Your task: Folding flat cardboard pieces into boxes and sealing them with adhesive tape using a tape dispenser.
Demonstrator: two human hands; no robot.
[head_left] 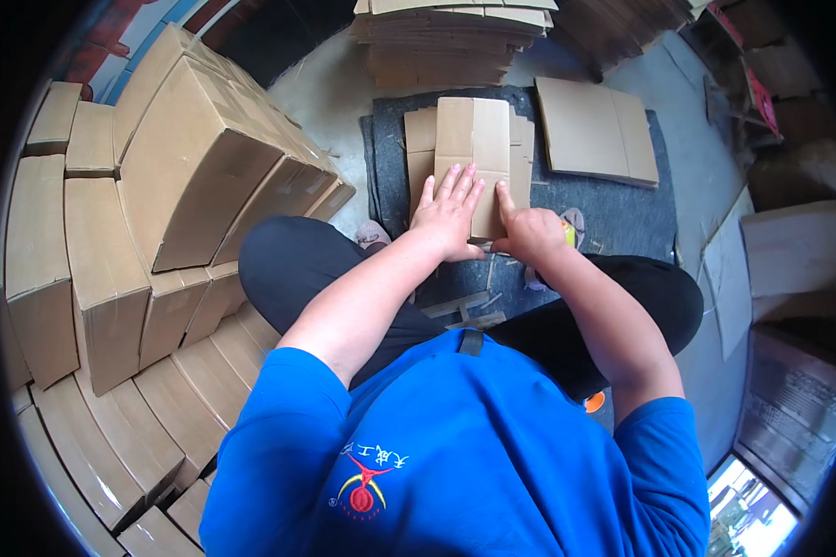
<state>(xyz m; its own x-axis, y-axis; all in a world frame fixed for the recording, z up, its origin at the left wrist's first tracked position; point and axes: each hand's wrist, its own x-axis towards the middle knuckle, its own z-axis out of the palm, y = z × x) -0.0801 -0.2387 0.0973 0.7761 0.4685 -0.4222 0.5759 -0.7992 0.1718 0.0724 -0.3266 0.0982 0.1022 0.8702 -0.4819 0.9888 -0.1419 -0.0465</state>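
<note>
Left hand [449, 212] flat, palm down, fingers [457, 182] spread and stretched forward, pressing on the near end of a folded cardboard blank [474, 139]. Right hand [528, 230] just beside it, touching at the thumbs, mostly curled, with the index finger [505, 199] extended and laid along the blank's right fold; whether the remaining fingers pinch anything cannot be told. A small yellow object [568, 232] tucked at the back of that hand, kind unclear.

Blank lying straight ahead of both hands, long axis running away from the body, near end under the fingertips, far end toward the far edge of a dark felt mat [622, 209]. Narrower flaps showing on either side beneath the top panel. Left hand covering more of the panel; right hand only along its edge. Both about equally near.

Mat spread on a pale concrete floor [330, 88], blank roughly at its middle. Second flat cardboard sheet [596, 130] on the mat's far right corner, well apart from the hands. Beyond the mat's far edge, a tall stack of flat blanks [450, 37].

To the left, rows of assembled cardboard boxes [111, 251] piled high, curving round toward the lower left. To the right, loose cardboard pieces [794, 246] against dark clutter.

Nearest the camera, black trousers [288, 265] on bent knees either side of the mat's near edge, and a blue shirt [455, 446] with a red and yellow emblem filling the lower frame. Bare forearms reaching forward from the shirt sleeves.
</note>
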